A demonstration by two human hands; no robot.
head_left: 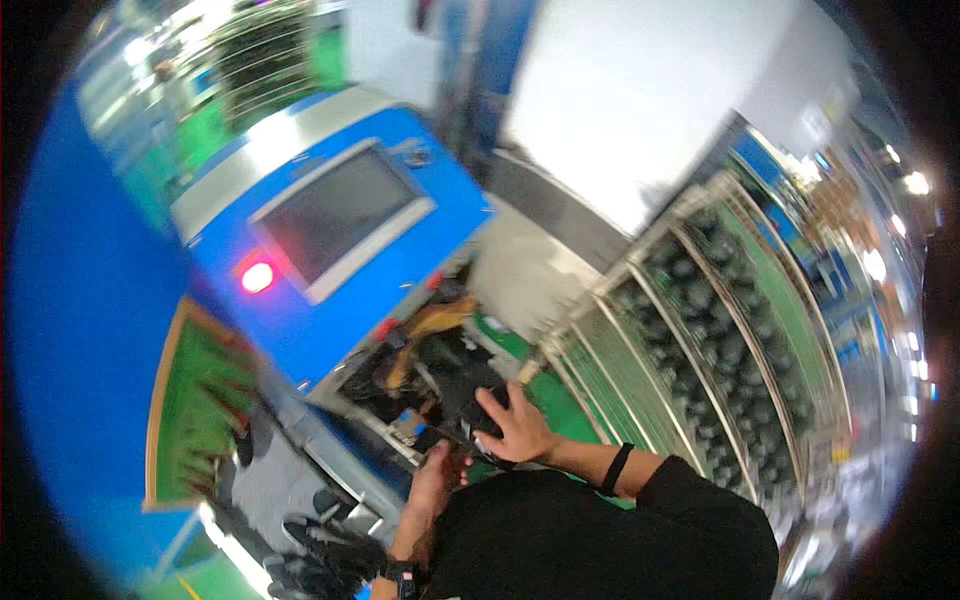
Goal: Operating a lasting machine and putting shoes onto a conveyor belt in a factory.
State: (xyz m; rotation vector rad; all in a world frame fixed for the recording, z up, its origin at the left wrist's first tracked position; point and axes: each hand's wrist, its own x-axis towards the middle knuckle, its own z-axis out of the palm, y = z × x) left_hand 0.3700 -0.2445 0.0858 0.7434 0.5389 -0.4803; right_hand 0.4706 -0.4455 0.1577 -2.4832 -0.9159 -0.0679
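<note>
My right hand [518, 428] reaches in from the right, its thumb and fingers spread around a black rounded thing [462, 390], blurred but much like a shoe. Lower and to the left, my left hand [438, 478] has its fingers curled just below the near end of that black thing. What the left fingers grip, if anything, is too blurred to make out. A small blue part [408, 424] shows just beyond the left hand. Both hands are at the front opening of a blue machine [330, 345], where a yellowish-brown part [435, 320] sits behind the black thing.
The machine carries a dark screen [340, 215] and a glowing red light [257, 277]. On the right stands a wire rack [640, 280] filled with several dark rounded items. Black shoes [325, 535] lie on a grey surface at lower left, near a green board [195, 410] with a wooden edge.
</note>
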